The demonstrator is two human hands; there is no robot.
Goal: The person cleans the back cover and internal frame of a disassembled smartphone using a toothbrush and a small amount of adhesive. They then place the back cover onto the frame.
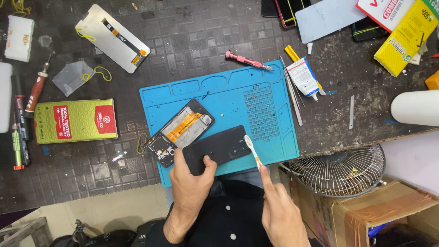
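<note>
The left hand (190, 183) gripped the near end of a black phone back cover (217, 148), thumb on top and fingers wrapped under its edge. The cover lay at the front edge of a blue repair mat (270, 82) on the dark bench (183, 32). The right hand (281, 210) was closed around the handle of a white and orange toothbrush (252, 151), whose bristled head rested at the cover's right end, near the camera cut-out. Just left of the cover, touching it, an opened phone frame (180, 130) with orange flex cables lay tilted on the mat. A pink screwdriver (249, 61) sat at the mat's far edge, tweezers (292, 93) and a glue tube (304, 77) just beside its right side.
</note>
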